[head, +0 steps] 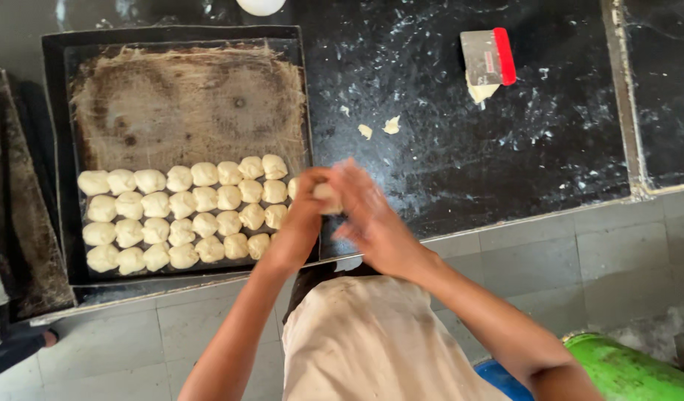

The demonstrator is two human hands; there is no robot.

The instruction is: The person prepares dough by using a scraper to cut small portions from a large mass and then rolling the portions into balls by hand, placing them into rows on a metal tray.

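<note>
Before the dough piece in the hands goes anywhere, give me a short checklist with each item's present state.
1. Dough piece held between both hands: ok; it sits between the left hand and the right hand, partly hidden.
2. Dough shape finished: cannot tell; the hands blur and cover it.
3. Free space on the baking tray: ok; the far half of its brown liner is bare.
4. Dough balls in order: ok; four rows at the near end, close together.
5. Scraper out of the way: ok; it lies on the black counter, apart from the hands.
6. Counter clean: not ok; dough scraps and flour smears show.
</note>
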